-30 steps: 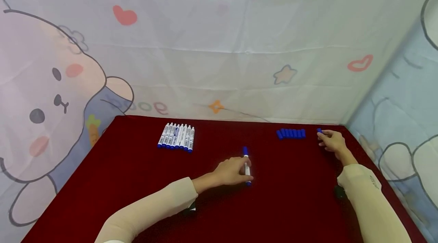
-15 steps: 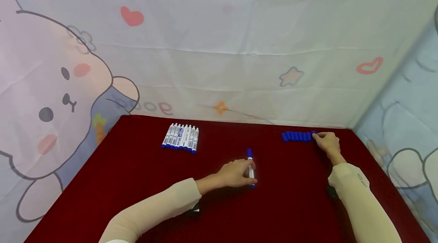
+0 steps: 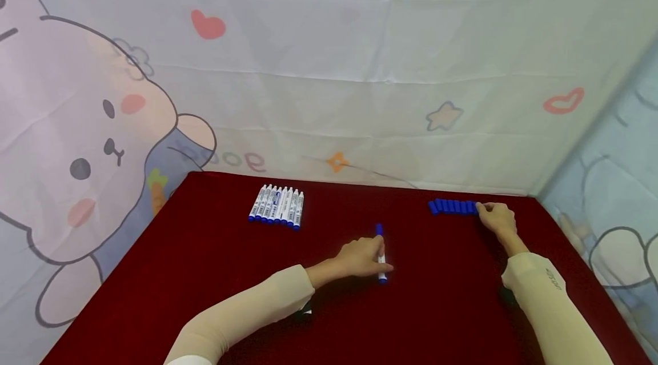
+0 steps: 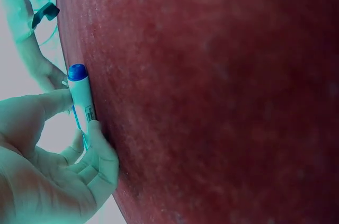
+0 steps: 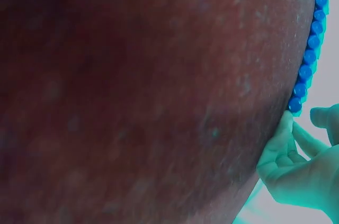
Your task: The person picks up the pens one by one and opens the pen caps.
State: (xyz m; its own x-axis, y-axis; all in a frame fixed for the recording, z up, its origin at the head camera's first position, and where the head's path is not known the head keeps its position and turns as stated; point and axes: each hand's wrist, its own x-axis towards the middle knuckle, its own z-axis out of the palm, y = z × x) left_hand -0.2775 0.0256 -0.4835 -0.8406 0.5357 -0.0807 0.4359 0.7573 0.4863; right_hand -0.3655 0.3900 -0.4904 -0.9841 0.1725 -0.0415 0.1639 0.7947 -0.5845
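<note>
My left hand (image 3: 360, 256) holds a white whiteboard marker (image 4: 81, 97) with blue ends near the table's middle, thumb at one end and fingers at the other. In the head view its blue cap points away from me. At the back right, several blue marker caps (image 3: 454, 207) stand side by side in a row. My right hand (image 3: 497, 219) is at the row's right end, fingertips right at the last cap (image 5: 295, 104). In the right wrist view the thumb (image 5: 320, 117) is spread away from that cap.
Several white markers (image 3: 277, 205) with blue ends lie side by side at the back left of the dark red tabletop (image 3: 319, 319). A pale printed curtain (image 3: 319, 68) with cartoon figures hangs behind the table and along its sides.
My right hand has moved left, bringing a blue cap against the right end of the row, and its thumb now stands away from it. My left hand keeps its hold on the marker.
</note>
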